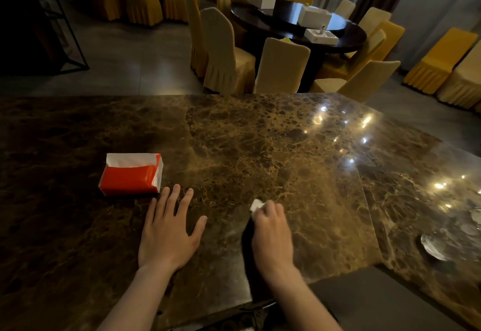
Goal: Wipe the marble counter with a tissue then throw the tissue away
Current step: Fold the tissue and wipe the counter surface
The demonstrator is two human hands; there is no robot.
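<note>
The brown marble counter fills the lower half of the view. My right hand is closed around a crumpled white tissue, which pokes out past my knuckles and presses on the marble. My left hand lies flat on the counter, fingers spread, holding nothing. Just beyond its fingertips sits a red and white tissue pack, its top torn open.
Beyond the counter's far edge stand fabric-covered chairs around a dark round table with white boxes. The counter angles away to the right, where a small glass dish sits. Its near edge runs under my forearms.
</note>
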